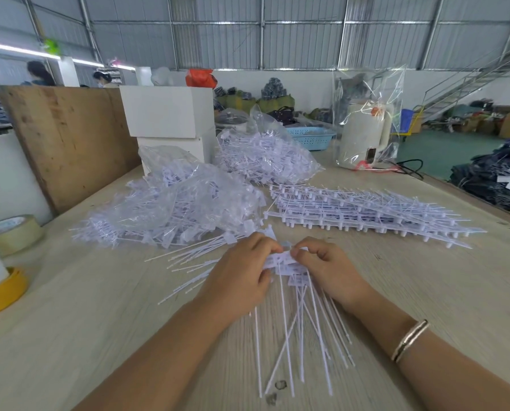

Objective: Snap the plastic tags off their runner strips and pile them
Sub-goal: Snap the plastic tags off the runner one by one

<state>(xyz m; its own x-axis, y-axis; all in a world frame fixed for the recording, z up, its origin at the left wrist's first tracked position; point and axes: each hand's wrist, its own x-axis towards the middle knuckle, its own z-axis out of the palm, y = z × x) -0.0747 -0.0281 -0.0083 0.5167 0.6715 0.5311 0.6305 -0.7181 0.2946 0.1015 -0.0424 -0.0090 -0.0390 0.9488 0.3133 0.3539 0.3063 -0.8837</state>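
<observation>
Both hands, left hand [242, 271] and right hand [322, 269], pinch a tag strip [285, 259] over the bench [99, 321], mid-snap by my reckoning; next, twist the tag free.

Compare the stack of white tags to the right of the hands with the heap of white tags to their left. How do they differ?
1. The stack on the right lies in flat, orderly layers; the heap on the left is a jumbled mound.
2. The stack on the right lies bare on the table; the heap on the left sits partly under a clear plastic bag.

Both are white plastic tags with thin tails.
</observation>
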